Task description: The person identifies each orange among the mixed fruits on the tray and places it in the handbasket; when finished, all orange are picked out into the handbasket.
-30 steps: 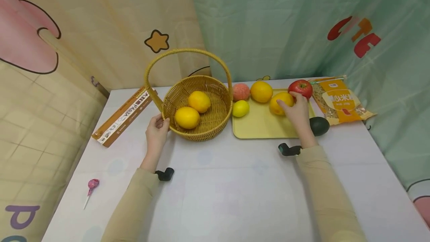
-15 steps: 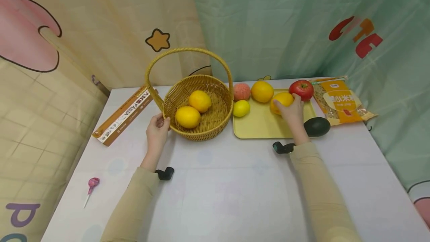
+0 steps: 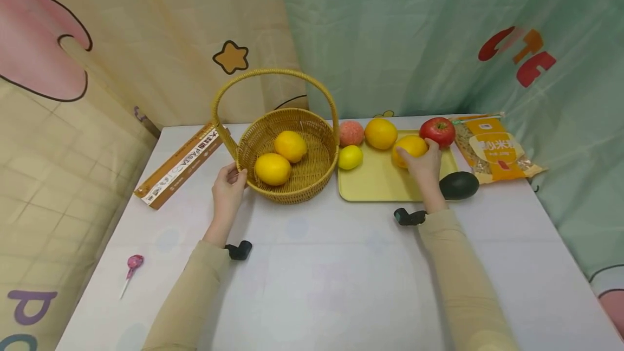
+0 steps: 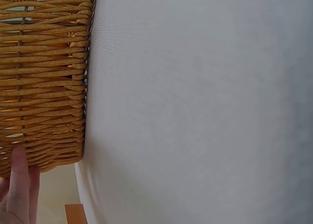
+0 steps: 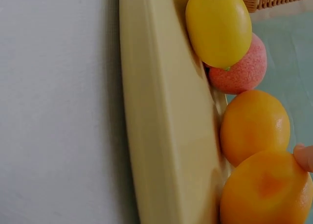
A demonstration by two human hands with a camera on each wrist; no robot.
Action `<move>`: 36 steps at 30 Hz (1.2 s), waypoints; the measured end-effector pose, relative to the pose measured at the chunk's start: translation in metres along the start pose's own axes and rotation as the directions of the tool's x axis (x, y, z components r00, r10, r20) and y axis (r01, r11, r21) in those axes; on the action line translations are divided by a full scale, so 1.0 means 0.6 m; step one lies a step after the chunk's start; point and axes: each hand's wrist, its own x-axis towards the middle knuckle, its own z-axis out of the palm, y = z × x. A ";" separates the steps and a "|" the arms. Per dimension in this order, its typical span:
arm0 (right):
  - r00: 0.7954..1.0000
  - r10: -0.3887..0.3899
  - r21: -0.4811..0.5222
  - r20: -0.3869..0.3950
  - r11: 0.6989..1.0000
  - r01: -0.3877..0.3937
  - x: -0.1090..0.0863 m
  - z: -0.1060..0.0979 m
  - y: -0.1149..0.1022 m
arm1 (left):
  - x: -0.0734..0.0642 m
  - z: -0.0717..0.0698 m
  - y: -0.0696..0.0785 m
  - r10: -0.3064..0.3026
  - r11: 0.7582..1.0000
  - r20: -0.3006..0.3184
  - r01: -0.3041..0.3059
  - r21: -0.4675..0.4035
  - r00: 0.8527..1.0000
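Observation:
My left hand [image 3: 227,187] holds the near left rim of the wicker basket [image 3: 312,191], its fingers [image 4: 19,185] against the woven side. Two yellow-orange fruits [image 3: 273,169] lie inside the basket under its tall handle. Over the yellow tray [image 3: 375,186], my right hand [image 3: 425,162] grips an orange [image 3: 409,148] between thumb and fingers. In the right wrist view the thumb [image 5: 305,158] presses the dimpled orange [image 5: 264,190]. Beside it on the tray sits another orange [image 3: 381,133], with a lemon [image 3: 350,157] and a pink textured fruit [image 3: 351,133] farther left.
A red apple [image 3: 437,132] sits at the tray's back right corner. A dark green oval fruit [image 3: 459,186] and a grain packet [image 3: 494,148] are to the right. At left lie a pasta box [image 3: 180,167] and a lollipop [image 3: 132,270].
My right hand has shifted slightly left and closed in around the orange, which stays in about the same place. The left hand keeps its hold on the basket.

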 end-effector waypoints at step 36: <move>0.785 -0.502 0.141 0.363 0.863 0.486 -0.141 0.148 -0.136 | -0.004 0.001 0.004 -0.002 1.000 0.008 0.002 -0.001 1.000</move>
